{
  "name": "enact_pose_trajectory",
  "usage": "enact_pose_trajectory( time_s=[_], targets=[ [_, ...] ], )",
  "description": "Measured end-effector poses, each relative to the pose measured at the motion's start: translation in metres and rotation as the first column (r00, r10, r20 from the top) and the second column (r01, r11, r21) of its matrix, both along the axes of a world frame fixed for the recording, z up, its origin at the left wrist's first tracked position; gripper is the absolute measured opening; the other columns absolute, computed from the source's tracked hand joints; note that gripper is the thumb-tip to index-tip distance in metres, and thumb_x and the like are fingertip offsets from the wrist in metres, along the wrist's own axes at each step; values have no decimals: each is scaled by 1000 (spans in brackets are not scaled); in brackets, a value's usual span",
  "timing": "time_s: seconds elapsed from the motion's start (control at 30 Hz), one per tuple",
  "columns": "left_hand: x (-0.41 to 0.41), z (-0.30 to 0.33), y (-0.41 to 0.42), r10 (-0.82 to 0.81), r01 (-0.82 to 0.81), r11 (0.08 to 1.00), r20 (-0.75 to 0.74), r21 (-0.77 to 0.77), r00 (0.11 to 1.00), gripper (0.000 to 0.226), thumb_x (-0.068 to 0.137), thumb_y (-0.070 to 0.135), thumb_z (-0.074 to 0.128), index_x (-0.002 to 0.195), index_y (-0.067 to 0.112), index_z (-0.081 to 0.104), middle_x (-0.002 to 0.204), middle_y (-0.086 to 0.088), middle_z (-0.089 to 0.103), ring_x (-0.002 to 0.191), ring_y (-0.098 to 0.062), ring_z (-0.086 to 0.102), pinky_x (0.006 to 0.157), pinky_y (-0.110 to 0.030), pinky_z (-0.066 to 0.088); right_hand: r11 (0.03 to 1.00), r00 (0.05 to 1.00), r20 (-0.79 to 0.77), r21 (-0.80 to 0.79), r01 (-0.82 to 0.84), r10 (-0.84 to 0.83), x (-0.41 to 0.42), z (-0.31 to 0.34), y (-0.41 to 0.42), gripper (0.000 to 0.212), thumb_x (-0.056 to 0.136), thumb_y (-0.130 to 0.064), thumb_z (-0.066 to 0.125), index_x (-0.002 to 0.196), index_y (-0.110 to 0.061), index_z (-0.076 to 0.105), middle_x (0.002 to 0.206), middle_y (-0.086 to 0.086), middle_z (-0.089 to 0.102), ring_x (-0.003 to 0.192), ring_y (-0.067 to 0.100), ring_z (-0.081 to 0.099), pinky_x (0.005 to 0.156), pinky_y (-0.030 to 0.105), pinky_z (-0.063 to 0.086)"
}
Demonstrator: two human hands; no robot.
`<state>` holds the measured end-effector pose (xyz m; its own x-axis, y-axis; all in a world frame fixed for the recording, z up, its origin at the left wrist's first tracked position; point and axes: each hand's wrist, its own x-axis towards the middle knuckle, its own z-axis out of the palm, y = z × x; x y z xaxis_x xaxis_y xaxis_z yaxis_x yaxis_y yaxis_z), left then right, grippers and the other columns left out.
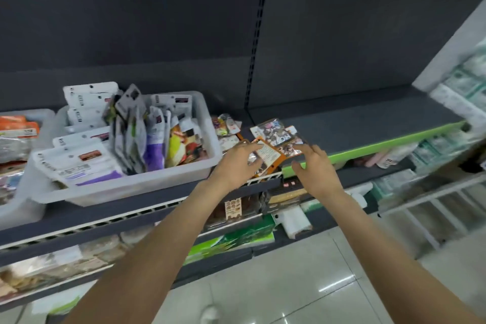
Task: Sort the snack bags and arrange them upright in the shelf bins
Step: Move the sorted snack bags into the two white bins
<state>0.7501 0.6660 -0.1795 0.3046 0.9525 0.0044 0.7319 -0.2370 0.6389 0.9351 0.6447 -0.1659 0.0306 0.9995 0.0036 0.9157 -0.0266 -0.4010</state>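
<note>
At the far left of the shelf (pixel 368 126), a white bin (pixel 39 118) is cut off by the frame edge; only its right part shows, holding orange and silver bags whose print is too blurred to read. Just beside it, the large white bin (pixel 205 163) sits at the shelf's front edge, with white and purple snack bags (pixel 86 160) lying tilted in its left half and grey, purple and yellow bags (pixel 157 144) standing roughly upright in its right half. Between this bin and the hands, a small heap of loose packets (pixel 226 126) lies on the shelf, partly hidden by the bin wall. The left hand (pixel 236 163) has curled fingers on an orange snack bag (pixel 271 155); a full grasp cannot be confirmed, as the thumb is hidden. The right hand (pixel 315 166) has straight, spread fingers, the tips touching clear packets (pixel 276 134) fanned on the shelf near its front edge. Lower shelves and the goods at far right are motion-blurred and cannot be made out.
</note>
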Motion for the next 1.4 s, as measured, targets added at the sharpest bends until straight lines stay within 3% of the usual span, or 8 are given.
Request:
enact_pose_trajectory(
  time_s=[0.3, 0.47, 0.57, 0.73, 0.9, 1.03, 1.17, 1.4],
  targets=[
    [48, -63, 101, -48, 15, 991, -256, -132, 965, 76, 89, 50, 56, 151, 26, 18, 157, -2, 19, 144, -22, 19, 115, -40, 23, 988, 997, 17, -139, -70, 73, 57, -55, 112, 56, 95, -20, 50, 147, -17, 29, 145, 11, 36, 131, 31, 34, 102, 44, 40],
    [53, -86, 110, -116, 18, 979, -486, -203, 866, 104, 78, 65, 59, 152, 22, 0, 160, -1, -3, 147, -21, -4, 119, -42, 5, 902, 911, 187, -310, -301, 368, 54, -88, 152, 60, 101, -34, 35, 152, -29, 5, 159, -7, 4, 146, 18, 7, 118, 43, 17],
    [53, -92, 112, -107, -2, 979, -519, -204, 848, 105, 79, 64, 59, 152, 22, -3, 160, 0, -8, 147, -20, -8, 119, -41, 2, 911, 891, 281, -314, -266, 357, 68, -100, 159, 52, 102, -35, 27, 151, -35, 9, 159, -9, 11, 146, 13, 5, 117, 44, 9],
    [66, -92, 122, -13, -96, 977, -506, -189, 863, 102, 79, 60, 63, 152, 27, 0, 160, 0, -6, 147, -19, -6, 118, -41, -3, 974, 938, 268, -125, -191, 219, 93, -90, 180, 37, 98, -42, 37, 114, -19, 62, 123, 3, 58, 123, 23, 46, 98, 41, 38],
    [80, -88, 133, 132, -233, 959, -469, -164, 873, 99, 77, 54, 69, 151, 29, 9, 157, -1, 15, 144, -23, 14, 118, -40, 3, 938, 979, 159, -339, -65, 126, 100, -83, 211, 66, 85, -55, 57, 134, -17, 36, 130, 16, 41, 125, 33, 38, 99, 47, 39],
    [87, -82, 140, 311, -374, 916, -329, -146, 892, 80, 83, 36, 70, 148, 24, 24, 142, -4, 40, 133, -25, 35, 111, -39, 30, 917, 999, 45, -400, 12, 6, 110, -88, 222, 81, 75, -54, 71, 133, -8, 38, 132, 19, 40, 128, 35, 35, 100, 47, 39],
    [92, -81, 151, 432, -456, 874, -159, -166, 888, 46, 87, 17, 66, 131, 17, 52, 123, -5, 58, 113, -21, 56, 97, -37, 46, 907, 981, -186, -421, -30, -53, 123, -89, 233, 40, 76, -38, 77, 97, -5, 68, 103, 14, 66, 103, 25, 58, 83, 34, 47],
    [99, -76, 164, 460, -440, 869, 44, -227, 887, 16, 89, 14, 63, 80, 26, 66, 89, 5, 67, 85, -8, 61, 75, -21, 50, 906, 917, -383, -417, -65, -110, 126, -78, 235, 18, 77, -9, 76, 85, -10, 61, 94, 10, 66, 78, 17, 56, 57, 22, 41]
  ],
)
